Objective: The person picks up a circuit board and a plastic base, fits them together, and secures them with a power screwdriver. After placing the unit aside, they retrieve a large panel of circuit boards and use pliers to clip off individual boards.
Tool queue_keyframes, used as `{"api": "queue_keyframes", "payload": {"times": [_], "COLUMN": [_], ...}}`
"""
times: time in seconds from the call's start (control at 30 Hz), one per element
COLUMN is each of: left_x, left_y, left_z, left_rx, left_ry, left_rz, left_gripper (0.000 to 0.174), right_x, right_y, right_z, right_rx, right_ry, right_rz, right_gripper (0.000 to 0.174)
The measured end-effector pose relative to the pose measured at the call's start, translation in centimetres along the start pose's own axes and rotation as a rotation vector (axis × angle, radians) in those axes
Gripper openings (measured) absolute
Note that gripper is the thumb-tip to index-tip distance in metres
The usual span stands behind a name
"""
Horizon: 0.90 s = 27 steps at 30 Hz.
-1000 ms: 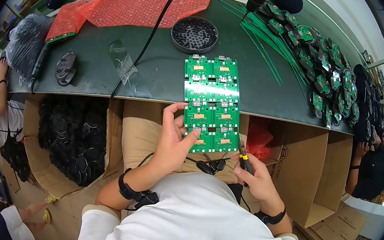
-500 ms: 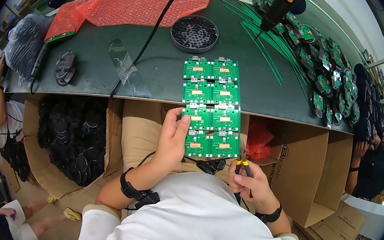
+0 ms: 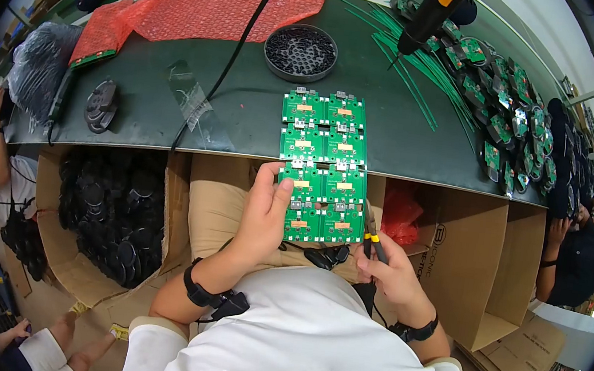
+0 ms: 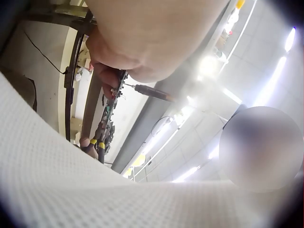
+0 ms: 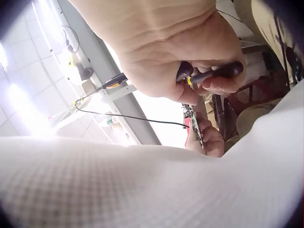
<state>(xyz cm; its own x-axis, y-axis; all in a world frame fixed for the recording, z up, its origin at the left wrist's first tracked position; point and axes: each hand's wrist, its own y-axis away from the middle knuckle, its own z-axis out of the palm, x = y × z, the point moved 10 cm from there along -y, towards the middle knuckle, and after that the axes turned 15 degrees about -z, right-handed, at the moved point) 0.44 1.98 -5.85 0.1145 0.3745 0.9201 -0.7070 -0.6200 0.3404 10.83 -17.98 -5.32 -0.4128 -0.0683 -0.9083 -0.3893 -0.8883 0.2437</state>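
A green circuit board panel is held over the table's front edge, with its lower end above the lap. My left hand pinches its lower left side, thumb on the face; the left wrist view shows the panel edge-on under the hand. In my right hand are pliers with yellow and black handles, their tips at the panel's lower right edge. The right wrist view shows the right hand round the dark handles; whether the tips touch the panel cannot be told.
A round dish of small black parts stands behind the panel. A driver hangs above green strips. Assembled units pile at right, red bubble wrap lies back left. Boxes flank the lap.
The panel, glossy with glare a second ago, now shows its face evenly. The left thumb moved to its left edge. The right hand dipped, then rose with the pliers back against the edge. The driver swung right.
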Motion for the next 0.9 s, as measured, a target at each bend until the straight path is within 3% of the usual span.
{"api": "queue_keyframes", "payload": {"times": [0.23,0.37,0.47,0.63,0.7,0.73,0.8,0.9], "left_x": [0.7,0.8,0.5,1.7,2.1,2.3,2.3,2.6], "left_y": [0.8,0.8,0.4,-0.3,-0.1,0.1,0.4,0.3], "left_z": [0.0,-0.2,-0.5,-1.0,-0.9,-1.0,-0.9,-1.0], "left_rx": [0.001,-0.03,-0.021,0.097,0.105,0.11,0.086,0.074], "left_ry": [-0.015,-0.008,0.033,-0.069,-0.014,0.04,0.06,0.091], "left_rz": [0.006,0.036,-0.093,0.067,0.067,0.065,0.049,0.053], "left_gripper": [0.025,0.029,0.03,0.037,0.037,0.037,0.034,0.032], "right_x": [-0.4,-0.7,-1.1,-2.0,-1.3,-1.3,-0.1,-0.5], "right_y": [-1.0,-0.8,-0.5,-0.4,-0.4,-0.4,0.0,-0.3], "right_z": [0.0,-0.4,-0.4,0.2,1.0,1.1,2.6,4.6], "right_rx": [0.012,0.045,0.032,-0.007,-0.061,-0.062,-0.11,-0.191], "right_ry": [0.048,0.235,0.39,0.483,0.216,0.217,-0.215,-0.474], "right_rz": [0.003,-0.035,-0.116,-0.167,-0.102,-0.103,0.033,0.069], "right_gripper": [0.019,0.018,0.019,0.019,0.023,0.023,0.03,0.034]}}
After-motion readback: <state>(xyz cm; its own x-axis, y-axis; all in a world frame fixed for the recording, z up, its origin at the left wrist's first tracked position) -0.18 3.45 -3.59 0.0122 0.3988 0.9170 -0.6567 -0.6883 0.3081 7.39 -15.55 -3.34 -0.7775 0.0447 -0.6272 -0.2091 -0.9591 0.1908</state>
